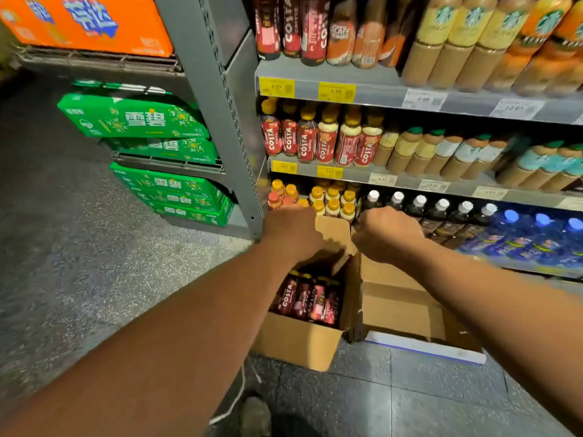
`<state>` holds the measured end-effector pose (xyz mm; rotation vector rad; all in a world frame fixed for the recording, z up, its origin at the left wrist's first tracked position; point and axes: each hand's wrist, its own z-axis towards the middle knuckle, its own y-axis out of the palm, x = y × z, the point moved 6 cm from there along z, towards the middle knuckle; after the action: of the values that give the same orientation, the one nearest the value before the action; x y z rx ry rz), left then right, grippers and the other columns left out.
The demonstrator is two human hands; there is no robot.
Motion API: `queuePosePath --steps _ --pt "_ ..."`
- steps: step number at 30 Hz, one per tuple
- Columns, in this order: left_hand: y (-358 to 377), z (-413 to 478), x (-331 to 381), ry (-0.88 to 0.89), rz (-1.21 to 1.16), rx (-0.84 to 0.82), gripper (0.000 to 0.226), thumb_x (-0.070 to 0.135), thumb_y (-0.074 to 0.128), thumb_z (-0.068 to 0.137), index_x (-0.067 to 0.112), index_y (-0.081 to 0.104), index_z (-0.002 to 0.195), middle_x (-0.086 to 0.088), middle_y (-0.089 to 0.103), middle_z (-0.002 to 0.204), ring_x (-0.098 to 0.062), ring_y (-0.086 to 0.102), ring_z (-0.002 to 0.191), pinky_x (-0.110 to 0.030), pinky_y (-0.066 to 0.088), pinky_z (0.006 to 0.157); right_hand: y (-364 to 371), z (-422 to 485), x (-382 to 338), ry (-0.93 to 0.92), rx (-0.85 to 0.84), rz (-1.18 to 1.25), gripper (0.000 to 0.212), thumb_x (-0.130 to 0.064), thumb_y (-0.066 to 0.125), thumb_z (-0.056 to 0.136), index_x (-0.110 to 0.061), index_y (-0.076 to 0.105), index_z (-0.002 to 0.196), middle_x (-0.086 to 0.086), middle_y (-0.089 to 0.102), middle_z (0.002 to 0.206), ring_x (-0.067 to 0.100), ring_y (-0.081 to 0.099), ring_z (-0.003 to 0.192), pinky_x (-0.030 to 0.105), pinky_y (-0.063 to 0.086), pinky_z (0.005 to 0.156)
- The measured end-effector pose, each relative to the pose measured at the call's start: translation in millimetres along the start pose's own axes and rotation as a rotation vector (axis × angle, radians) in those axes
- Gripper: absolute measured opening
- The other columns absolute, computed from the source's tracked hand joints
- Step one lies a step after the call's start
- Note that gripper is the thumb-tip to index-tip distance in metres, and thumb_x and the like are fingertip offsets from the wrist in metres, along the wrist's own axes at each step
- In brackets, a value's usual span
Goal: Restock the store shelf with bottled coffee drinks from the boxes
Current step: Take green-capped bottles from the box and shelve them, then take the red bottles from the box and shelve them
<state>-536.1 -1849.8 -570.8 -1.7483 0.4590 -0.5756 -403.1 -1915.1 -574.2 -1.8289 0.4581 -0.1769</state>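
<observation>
Several boxed bottles (307, 299) beneath left hand (293, 234)

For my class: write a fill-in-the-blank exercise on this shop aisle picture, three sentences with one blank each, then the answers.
1. The bottles in the open box are labelled ____.
2. The cases below the orange case are ____ in colour.
3. The dark bottles left of the blue bottles have ____ caps.
Missing words: Costa; green; white.
</observation>
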Motion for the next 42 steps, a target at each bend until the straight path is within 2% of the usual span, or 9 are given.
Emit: queuePosePath --steps 5,9,11,14,17,23,32,38,42 --pt "68 9 -31 0.033 -0.042 -0.091 0.027 0.030 0.048 0.089 0.017 0.058 0.110 -0.006 0.057 0.109 -0.027 0.055 0.097 -0.031 0.036 0.067 71 20 -16 0.014 -0.022 0.061 0.029 -0.034 0.052 0.089 -0.014 0.062 0.108 0.010 0.064 0.105 0.031 0.062 0.092 0.031 0.046 0.068" --pt "125 17 -53 0.001 -0.095 -0.158 0.020 0.031 0.052 0.088 0.020 0.059 0.103 -0.003 0.055 0.106 -0.026 0.053 0.104 -0.036 0.044 0.076 135 35 -19 0.131 -0.202 0.076 0.032 -0.035 0.049 0.091 -0.016 0.059 0.114 0.013 0.059 0.115 0.032 0.059 0.105 0.031 0.043 0.071" --pt "151 22 -58 0.020 -0.120 -0.189 0.012 0.031 0.052 0.088 0.021 0.057 0.093 0.000 0.054 0.106 -0.028 0.050 0.110 -0.041 0.048 0.083 161 37 -16 0.180 -0.251 0.140 0.031 -0.034 0.053 0.089 -0.014 0.062 0.111 0.014 0.062 0.110 0.032 0.060 0.101 0.032 0.047 0.074" --pt "190 33 -62 0.072 -0.139 -0.204 0.008 0.028 0.051 0.089 0.021 0.052 0.084 0.005 0.054 0.104 -0.024 0.054 0.091 -0.037 0.048 0.076 194 45 -13 0.254 -0.253 0.177 0.033 -0.035 0.053 0.087 -0.013 0.061 0.111 0.011 0.064 0.107 0.031 0.062 0.098 0.035 0.053 0.080" --pt "231 45 -70 0.072 -0.147 -0.204 0.011 0.029 0.053 0.089 0.019 0.056 0.083 0.000 0.059 0.089 -0.023 0.057 0.088 -0.039 0.049 0.080 233 56 -13 0.297 -0.254 0.187 0.032 -0.035 0.053 0.088 -0.014 0.061 0.110 0.011 0.065 0.106 0.032 0.062 0.095 0.033 0.050 0.075" --pt "321 68 -77 0.021 -0.211 -0.251 0.020 0.029 0.051 0.090 0.018 0.056 0.106 -0.004 0.058 0.107 -0.026 0.056 0.097 -0.035 0.046 0.071 325 83 -4 0.365 -0.301 0.354 0.031 -0.028 0.052 0.088 -0.012 0.059 0.114 0.011 0.063 0.112 0.031 0.060 0.100 0.033 0.048 0.078" --pt "459 96 -62 -0.097 -0.361 -0.451 0.052 0.024 0.055 0.091 0.019 0.037 0.139 -0.006 0.040 0.136 -0.027 0.043 0.124 -0.038 0.038 0.098 461 122 41 0.690 -0.450 0.569 0.068 -0.032 0.060 0.087 -0.005 0.030 0.142 0.016 0.043 0.138 0.033 0.046 0.124 0.039 0.042 0.098" --pt "510 105 -48 -0.255 -0.555 -0.524 0.051 0.024 0.057 0.089 0.017 0.040 0.136 -0.008 0.048 0.133 -0.027 0.046 0.122 -0.038 0.038 0.098 515 133 62 0.810 -0.464 0.729 0.056 -0.023 0.067 0.083 -0.004 0.046 0.132 0.015 0.057 0.126 0.032 0.057 0.114 0.040 0.049 0.094" --pt "528 105 -39 -0.386 -0.570 -0.557 0.048 0.021 0.058 0.089 0.017 0.041 0.135 -0.009 0.052 0.126 -0.028 0.051 0.116 -0.041 0.042 0.095 529 144 72 0.819 -0.446 0.642 0.044 -0.024 0.062 0.088 -0.005 0.052 0.127 0.014 0.059 0.124 0.031 0.059 0.109 0.030 0.047 0.077"
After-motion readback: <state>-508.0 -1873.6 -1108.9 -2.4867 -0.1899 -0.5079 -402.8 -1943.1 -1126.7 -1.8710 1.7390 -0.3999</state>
